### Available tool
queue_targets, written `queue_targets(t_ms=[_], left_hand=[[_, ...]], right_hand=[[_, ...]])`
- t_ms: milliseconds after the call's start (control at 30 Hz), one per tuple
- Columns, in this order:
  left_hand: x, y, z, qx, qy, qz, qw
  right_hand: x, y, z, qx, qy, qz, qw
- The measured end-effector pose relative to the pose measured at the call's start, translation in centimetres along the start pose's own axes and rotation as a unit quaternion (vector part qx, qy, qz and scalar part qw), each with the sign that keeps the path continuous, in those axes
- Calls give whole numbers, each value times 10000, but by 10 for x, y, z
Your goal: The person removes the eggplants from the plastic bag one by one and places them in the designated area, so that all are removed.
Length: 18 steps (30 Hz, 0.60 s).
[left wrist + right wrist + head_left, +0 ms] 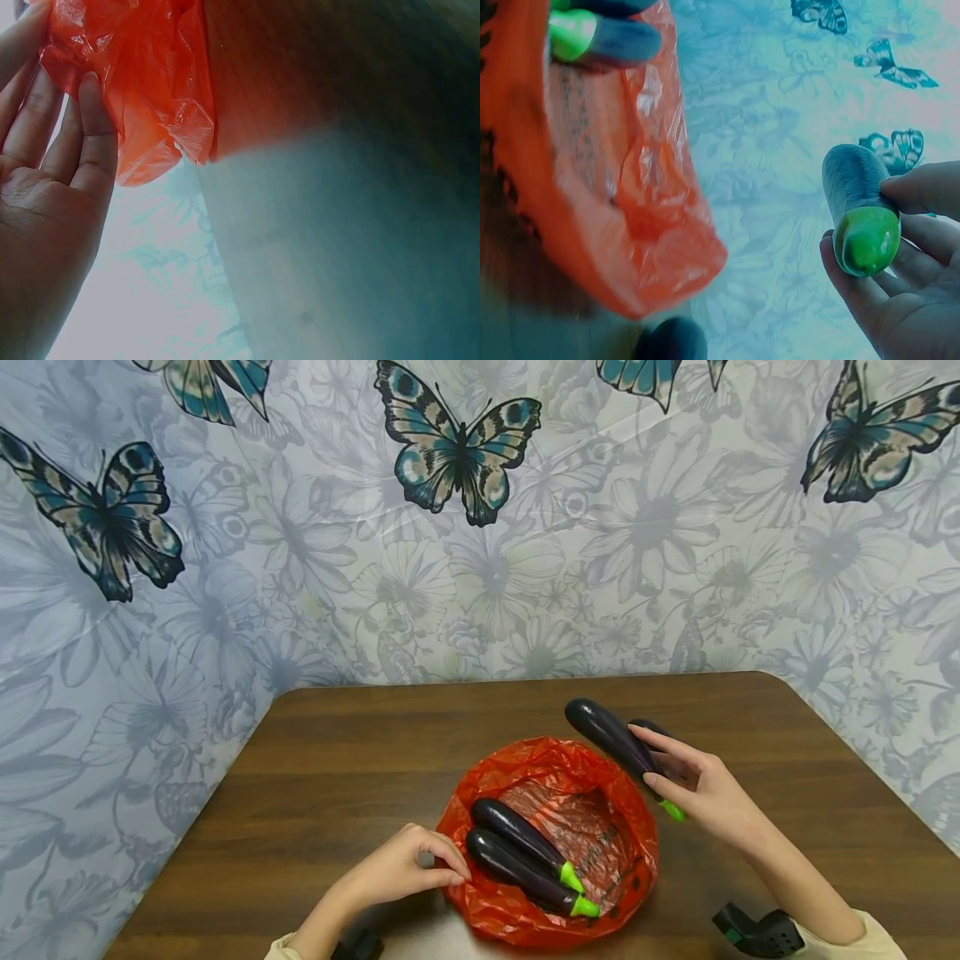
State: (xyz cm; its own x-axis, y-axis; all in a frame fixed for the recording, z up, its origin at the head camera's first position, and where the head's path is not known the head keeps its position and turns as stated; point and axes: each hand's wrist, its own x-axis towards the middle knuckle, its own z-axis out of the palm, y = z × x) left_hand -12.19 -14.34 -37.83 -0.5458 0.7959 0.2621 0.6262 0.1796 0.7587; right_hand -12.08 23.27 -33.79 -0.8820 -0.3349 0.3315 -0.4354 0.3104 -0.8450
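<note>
Right hand pinches long, glossy purple-black eggplant; leftward of grip, left hand pinches round-mouthed red plastic bag. Risk: slick eggplant slipping, bumped bag folding.

Wooden table, patterned backdrop.
Table brown, grained, across lower frame, far corners rounded; backdrop pale, grey flowers throughout; teal-and-black butterflies along top, lowest at upper left.
</note>
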Motion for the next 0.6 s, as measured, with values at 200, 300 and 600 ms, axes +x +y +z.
queue_targets(t_ms=[200, 300, 600], left_hand=[[-3, -1, 0, -40, -7, 46, 10000], [-4, -2, 1, -53, -4, 82, 10000], [-1, 1, 2, 88, 3, 94, 9999]], right_hand=[[-4, 9, -7, -213, 70, 129, 9997], [-7, 14, -11, -395, 164, 189, 9989], [-16, 27, -33, -492, 392, 362, 9974]])
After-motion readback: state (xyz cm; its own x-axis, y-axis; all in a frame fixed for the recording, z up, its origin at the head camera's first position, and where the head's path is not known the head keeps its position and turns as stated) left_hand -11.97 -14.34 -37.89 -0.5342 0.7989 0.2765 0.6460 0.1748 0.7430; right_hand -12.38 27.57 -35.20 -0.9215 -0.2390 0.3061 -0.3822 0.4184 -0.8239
